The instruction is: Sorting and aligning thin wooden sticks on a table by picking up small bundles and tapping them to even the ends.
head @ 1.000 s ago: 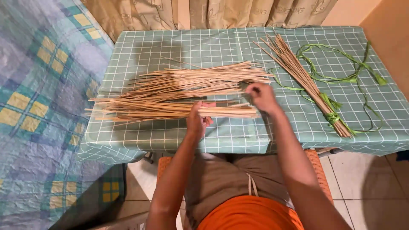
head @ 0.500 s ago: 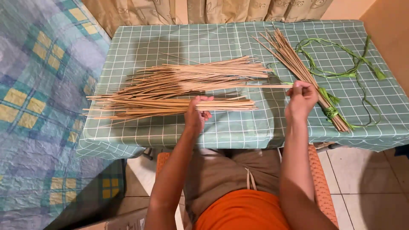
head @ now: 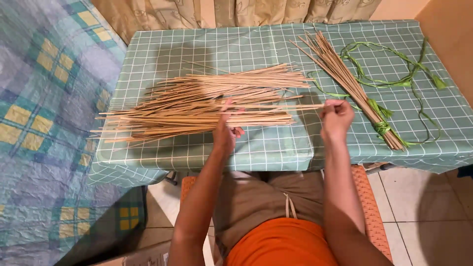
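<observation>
Drawn leftward, right hand (head: 336,119) pinches one stick (head: 276,106) above left hand's (head: 226,129) bundle (head: 197,119).

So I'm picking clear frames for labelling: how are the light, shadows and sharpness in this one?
Head view: even indoor light, no glare on the tablecloth; soft shadow behind the loose sticks and under the table edge; left hand, right hand and tied bundle look sharp; slight wide-angle bend at edges.

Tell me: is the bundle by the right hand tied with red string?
No. The tied stick bundle right of the right hand is bound with green strip.
</observation>
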